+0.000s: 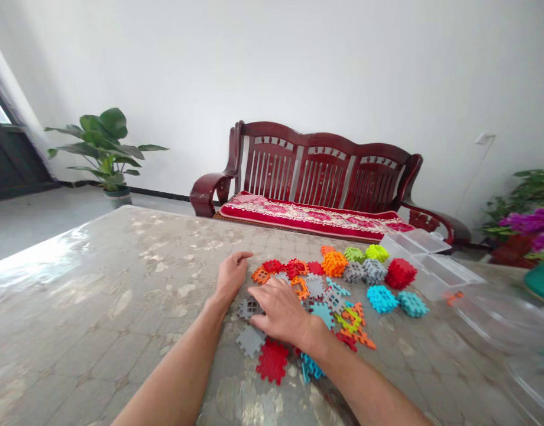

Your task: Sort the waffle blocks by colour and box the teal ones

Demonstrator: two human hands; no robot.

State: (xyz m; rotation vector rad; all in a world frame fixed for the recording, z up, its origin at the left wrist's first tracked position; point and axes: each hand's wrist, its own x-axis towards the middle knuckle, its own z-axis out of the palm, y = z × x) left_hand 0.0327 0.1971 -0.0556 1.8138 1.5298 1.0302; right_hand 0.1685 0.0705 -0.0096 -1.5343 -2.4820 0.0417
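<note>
My left hand [232, 277] rests on its side on the table at the left edge of a loose pile of interlocking plastic tiles. One finger points right; the others are partly hidden, and I see nothing held. My right hand [281, 310] reaches over the pile, its thumb and fingers apart above a grey window-patterned tile [249, 307]. Whether it touches that tile I cannot tell. Below lie a plain grey tile [251, 341] and a red square tile [272, 361]. An orange frame tile [300, 287] and a lime frame tile [349, 320] lie among other pieces.
Sorted stacks stand right of the pile: orange [334, 264], grey [374, 271], red [400, 273], blue [382, 299]. Beyond them is a clear plastic box [444, 275], with clear lids [507, 316] nearer me. A wooden bench [325, 171] stands behind the table [99, 307].
</note>
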